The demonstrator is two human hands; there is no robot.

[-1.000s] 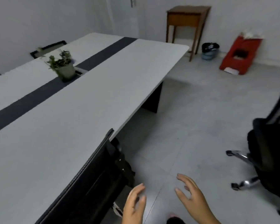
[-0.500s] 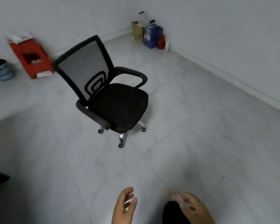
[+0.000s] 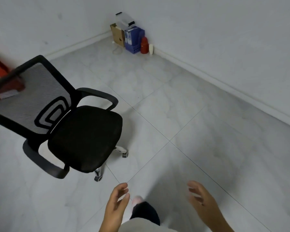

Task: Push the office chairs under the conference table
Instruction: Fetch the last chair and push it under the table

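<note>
A black office chair (image 3: 84,138) with a mesh back, two armrests and chrome wheeled legs stands alone on the pale tiled floor at the left. Its seat faces toward me and to the right. My left hand (image 3: 117,205) hangs low in the middle, fingers loosely apart, holding nothing, a short way in front of the chair's nearest wheel. My right hand (image 3: 203,201) is at the lower right, also with spread fingers and nothing in it. Neither hand touches the chair. The conference table is out of view.
A red box (image 3: 0,76) lies on the floor behind the chair's back at the left edge. In the far corner stand a cardboard box (image 3: 117,34), a blue file holder (image 3: 134,39) and a red bottle (image 3: 144,45). White walls run along the back and right.
The view has turned from the table and the tucked-in chair to the loose chair, which now looks nearer and further left. Both hands stay low with nothing in them.
</note>
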